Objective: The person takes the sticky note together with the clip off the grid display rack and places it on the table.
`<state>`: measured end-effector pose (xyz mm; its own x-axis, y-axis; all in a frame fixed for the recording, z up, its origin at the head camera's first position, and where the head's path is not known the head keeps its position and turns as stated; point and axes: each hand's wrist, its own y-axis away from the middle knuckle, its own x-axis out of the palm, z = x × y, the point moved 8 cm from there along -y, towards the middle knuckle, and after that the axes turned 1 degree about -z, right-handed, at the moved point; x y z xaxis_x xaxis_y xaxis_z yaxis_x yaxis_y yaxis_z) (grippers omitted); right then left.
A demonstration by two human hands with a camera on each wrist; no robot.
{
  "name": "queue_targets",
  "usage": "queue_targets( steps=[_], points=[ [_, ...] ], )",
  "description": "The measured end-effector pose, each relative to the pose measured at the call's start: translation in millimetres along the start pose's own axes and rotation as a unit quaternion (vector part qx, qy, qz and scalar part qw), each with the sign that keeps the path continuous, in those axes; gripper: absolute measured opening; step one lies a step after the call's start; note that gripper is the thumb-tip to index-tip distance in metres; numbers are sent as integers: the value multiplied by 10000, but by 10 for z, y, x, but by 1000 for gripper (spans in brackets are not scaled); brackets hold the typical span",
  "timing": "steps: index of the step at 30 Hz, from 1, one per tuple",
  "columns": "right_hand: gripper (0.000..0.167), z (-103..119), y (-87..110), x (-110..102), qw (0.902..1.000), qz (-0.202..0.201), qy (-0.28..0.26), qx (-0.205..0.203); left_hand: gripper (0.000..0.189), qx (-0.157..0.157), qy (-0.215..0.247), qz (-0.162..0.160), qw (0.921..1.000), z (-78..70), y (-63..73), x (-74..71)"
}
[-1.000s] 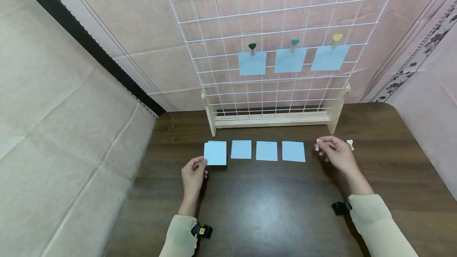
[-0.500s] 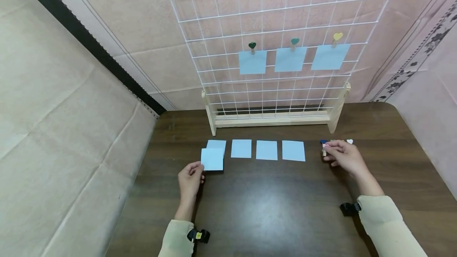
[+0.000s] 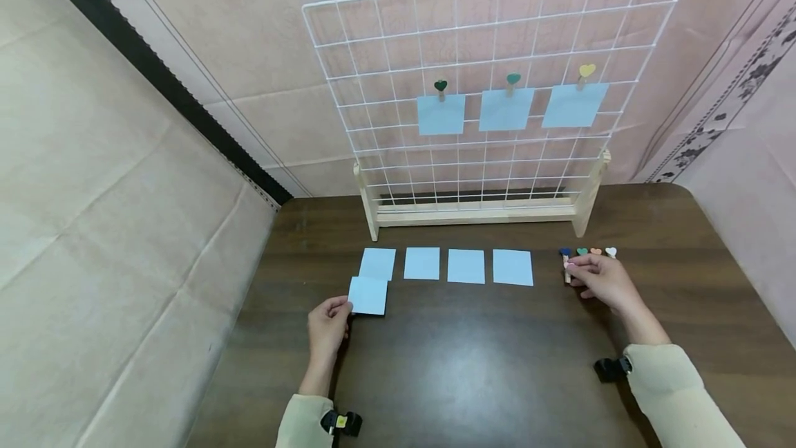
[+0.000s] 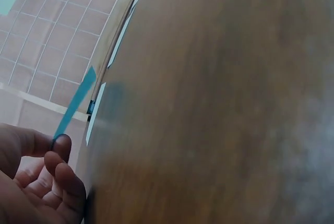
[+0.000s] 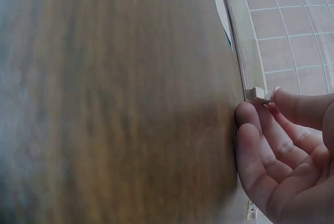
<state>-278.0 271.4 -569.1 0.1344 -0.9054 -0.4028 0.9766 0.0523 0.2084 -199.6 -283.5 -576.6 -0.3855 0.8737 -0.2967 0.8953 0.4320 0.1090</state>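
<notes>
My left hand (image 3: 327,327) pinches a light blue square of paper (image 3: 367,295) by its left edge. In the left wrist view that paper square (image 4: 76,101) appears nearly edge-on between thumb and fingers, raised off the table. My right hand (image 3: 602,283) pinches a small wooden clothespin (image 5: 258,94) between thumb and fingertips; its pink top shows in the head view. Just beyond these fingers stand several heart-topped clothespins in a row: blue (image 3: 564,252), green (image 3: 582,251), orange (image 3: 595,251) and white (image 3: 611,252). The hand partly covers them.
More blue paper squares (image 3: 466,266) lie in a row on the dark wooden table (image 3: 448,365). Behind them stands a white wire grid (image 3: 481,151) on a wooden base (image 3: 475,216), with three blue squares (image 3: 506,110) clipped to it by heart clothespins.
My left hand has drawn the held paper square nearer and slightly left, uncovering another square behind it. My right hand has shifted slightly right and nearer with its clothespin, exposing the clothespin row.
</notes>
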Motion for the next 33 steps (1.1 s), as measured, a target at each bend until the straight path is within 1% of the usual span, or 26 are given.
queue_targets(
  steps=[5, 9, 15, 17, 19, 22, 27, 30, 33],
  points=[
    [44, -15, -3, 15, 9998, 13, 168, 46, 19, -110, -401, 76, 9991, 21, -16, -21],
    [41, -7, -8, 34, 9992, 15, 387, -23, 21, -169, -710, 148, 9972, 40, -40, -27],
    [40, 9, -2, 33, 9989, -5, 460, -59, 30, -35, -1021, 354, 9941, 30, -89, 16],
    [40, 3, 3, 29, 9990, 7, 454, -49, 28, 56, -1157, 404, 9924, 11, -101, 29],
    [40, -11, 4, 29, 9990, 17, 448, -40, 22, 122, -1264, 450, 9909, -4, -105, 36],
    [41, -32, 1, 33, 9988, 8, 482, -44, 17, 234, -1499, 556, 9869, -29, -106, 44],
    [41, -36, -3, 46, 9983, -15, 576, -108, 19, 232, -1645, 841, 9825, -33, -117, 64],
    [41, -40, -10, 47, 9984, -50, 559, -119, 20, 157, -1603, 922, 9826, -30, -122, 68],
    [41, -45, -14, 45, 9987, -89, 495, -125, 20, 161, -1633, 940, 9820, -33, -123, 75]
  ],
)
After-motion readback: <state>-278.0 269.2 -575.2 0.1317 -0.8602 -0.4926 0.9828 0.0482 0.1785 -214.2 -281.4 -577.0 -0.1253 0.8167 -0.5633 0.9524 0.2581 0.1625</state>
